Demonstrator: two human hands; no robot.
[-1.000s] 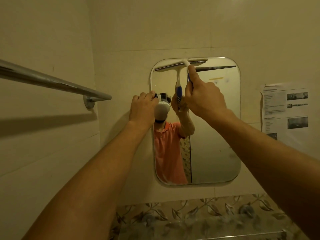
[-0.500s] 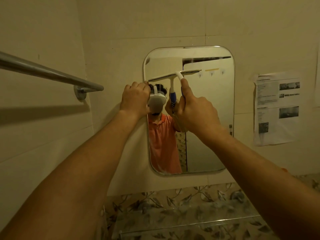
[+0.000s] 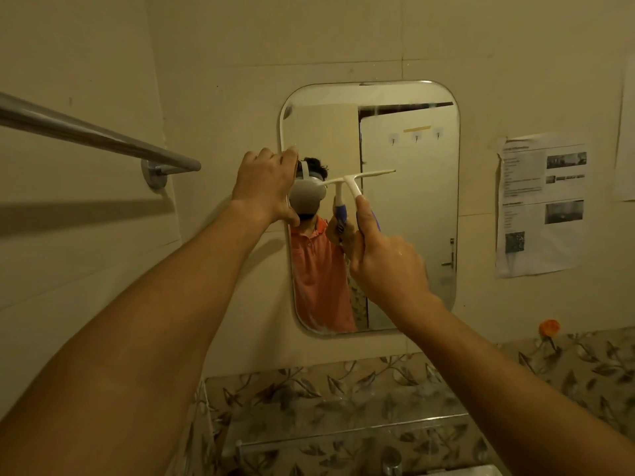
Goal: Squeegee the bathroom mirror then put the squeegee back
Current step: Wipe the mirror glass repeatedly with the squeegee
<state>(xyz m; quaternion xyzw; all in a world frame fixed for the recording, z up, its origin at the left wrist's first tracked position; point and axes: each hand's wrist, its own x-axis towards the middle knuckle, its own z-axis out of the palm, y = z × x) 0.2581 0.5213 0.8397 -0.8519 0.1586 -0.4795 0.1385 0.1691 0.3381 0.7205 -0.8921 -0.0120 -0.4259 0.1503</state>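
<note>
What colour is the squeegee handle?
Blue grip, seen above the right hand, joining a white neck and blade on the squeegee. Head view, the only one.

Squeegee [image 3: 357,180] white, handle blue; wall tiles [image 3: 378,36] cream — lower tile band [image 3: 343,383] grey leaf pattern; towel rail [image 3: 103,139] silver.

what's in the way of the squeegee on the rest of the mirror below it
Nothing visible blocks it. The squeegee, held in the right hand, sits about mid-height on the mirror; the glass below is bare. The left hand grips the mirror's left edge, beside the blade's path.
</note>
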